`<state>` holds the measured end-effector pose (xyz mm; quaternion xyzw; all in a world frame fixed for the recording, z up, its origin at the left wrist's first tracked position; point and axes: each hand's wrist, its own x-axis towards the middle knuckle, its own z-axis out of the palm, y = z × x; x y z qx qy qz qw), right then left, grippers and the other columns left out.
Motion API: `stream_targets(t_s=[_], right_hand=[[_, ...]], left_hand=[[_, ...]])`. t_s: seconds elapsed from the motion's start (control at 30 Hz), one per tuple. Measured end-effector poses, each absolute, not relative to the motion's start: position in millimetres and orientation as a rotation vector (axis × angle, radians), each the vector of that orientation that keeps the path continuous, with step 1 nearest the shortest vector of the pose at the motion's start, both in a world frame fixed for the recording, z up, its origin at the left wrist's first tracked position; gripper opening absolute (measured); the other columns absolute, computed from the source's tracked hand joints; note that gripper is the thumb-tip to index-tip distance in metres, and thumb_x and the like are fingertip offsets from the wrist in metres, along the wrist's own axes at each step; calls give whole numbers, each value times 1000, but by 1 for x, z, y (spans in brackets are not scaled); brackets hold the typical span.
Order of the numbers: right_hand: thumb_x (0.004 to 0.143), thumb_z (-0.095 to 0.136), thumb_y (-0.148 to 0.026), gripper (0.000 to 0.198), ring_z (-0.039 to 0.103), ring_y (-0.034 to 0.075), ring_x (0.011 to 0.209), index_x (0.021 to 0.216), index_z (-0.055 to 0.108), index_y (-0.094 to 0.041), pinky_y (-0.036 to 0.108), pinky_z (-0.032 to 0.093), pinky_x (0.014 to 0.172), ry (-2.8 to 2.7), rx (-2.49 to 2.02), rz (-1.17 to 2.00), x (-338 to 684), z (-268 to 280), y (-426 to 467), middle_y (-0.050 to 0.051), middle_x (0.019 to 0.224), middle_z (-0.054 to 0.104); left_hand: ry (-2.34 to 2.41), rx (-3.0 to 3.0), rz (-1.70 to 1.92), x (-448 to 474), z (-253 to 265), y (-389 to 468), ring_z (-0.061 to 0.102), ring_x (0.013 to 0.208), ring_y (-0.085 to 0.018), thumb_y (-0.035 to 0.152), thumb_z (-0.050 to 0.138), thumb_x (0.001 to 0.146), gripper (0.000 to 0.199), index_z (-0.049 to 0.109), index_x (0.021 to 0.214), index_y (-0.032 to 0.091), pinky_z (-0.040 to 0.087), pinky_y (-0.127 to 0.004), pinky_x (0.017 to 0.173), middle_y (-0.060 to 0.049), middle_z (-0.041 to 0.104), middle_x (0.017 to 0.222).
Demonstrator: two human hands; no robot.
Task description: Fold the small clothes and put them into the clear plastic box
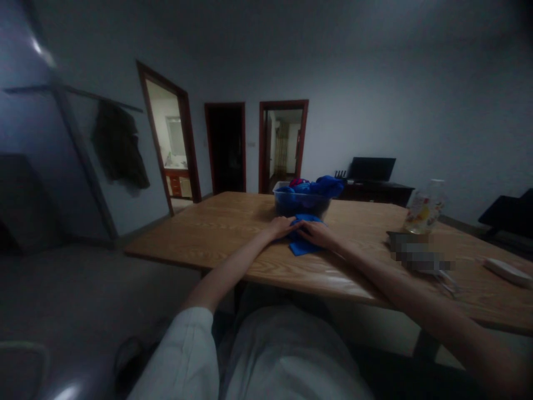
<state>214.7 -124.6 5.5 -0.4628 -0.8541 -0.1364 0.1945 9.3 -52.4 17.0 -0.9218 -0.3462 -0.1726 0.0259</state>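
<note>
from my remote seat, head view: blue cloth [306, 248] lies on the table [220, 230], between the near edge and the clear tub [302, 206]. left hand [281, 226] rests at the cloth's left side, right hand [317, 233] lies over its upper part; the fingertips come together on it. grip: fingers narrow and bent down onto the cloth; i cannot tell whether either hand pinches it or only presses.

edges and room: the tub stands just beyond the hands, so forward reach is tight; whether the cloth touches it i cannot tell. a broad stretch of tabletop runs left from the left forearm to the corner. to the right i have a gap of wood, then a pixelated item [416, 253], a bottle [425, 211] just behind it, and a white oblong object [507, 272] near the right side.

materials: tabletop has light brown wood grain with a dull sheen. cloth looks soft and matte, with a squared lower corner. tub is see-through, boxy, piled with crumpled blue fabric [328, 186] rising above the rim, plus a reddish patch. bottle is transparent, upright, printed with coloured shapes.
</note>
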Motion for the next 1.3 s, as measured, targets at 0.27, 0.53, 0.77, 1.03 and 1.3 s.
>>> stream_targets(t_s=[0.27, 0.53, 0.77, 1.03, 1.3], right_hand=[[107, 48, -41, 34, 71, 24, 97, 124, 65, -18, 34, 51, 86, -2395, -1271, -361, 211, 11, -133, 12, 111, 74], [107, 48, -42, 35, 70, 24, 98, 124, 66, -17, 35, 51, 89, -2399, -1264, -365, 214, 8, -130, 12, 111, 74], [106, 51, -40, 33, 70, 24, 95, 124, 66, -17, 35, 51, 87, -2392, -1269, -363, 216, 6, -125, 11, 111, 74], [105, 52, -39, 32, 70, 24, 96, 125, 66, -18, 36, 52, 89, -2389, -1271, -352, 216, 6, -126, 12, 113, 74], [106, 50, -41, 33, 70, 25, 96, 122, 66, -17, 36, 52, 90, -2383, -1265, -396, 220, 2, -120, 12, 112, 74]], left_hand=[[-1096, -2847, -534, 9, 17, -54, 74, 104, -30, 77, 16, 99, 76, 65, 119, 23, 53, -36, 88, -13, 77, 108], [-1079, -2856, -539, 7, 21, -60, 74, 104, -31, 78, 17, 98, 75, 65, 117, 24, 53, -36, 88, -12, 77, 108], [-1102, -2864, -555, 6, 22, -62, 74, 103, -31, 77, 20, 99, 74, 66, 121, 23, 52, -36, 88, -13, 77, 109], [-1051, -2877, -567, 7, 19, -58, 74, 104, -30, 76, 20, 100, 73, 65, 120, 22, 52, -35, 89, -13, 77, 111], [-1098, -2861, -570, 7, 21, -62, 74, 103, -31, 77, 22, 99, 73, 67, 121, 23, 52, -36, 88, -13, 77, 109]])
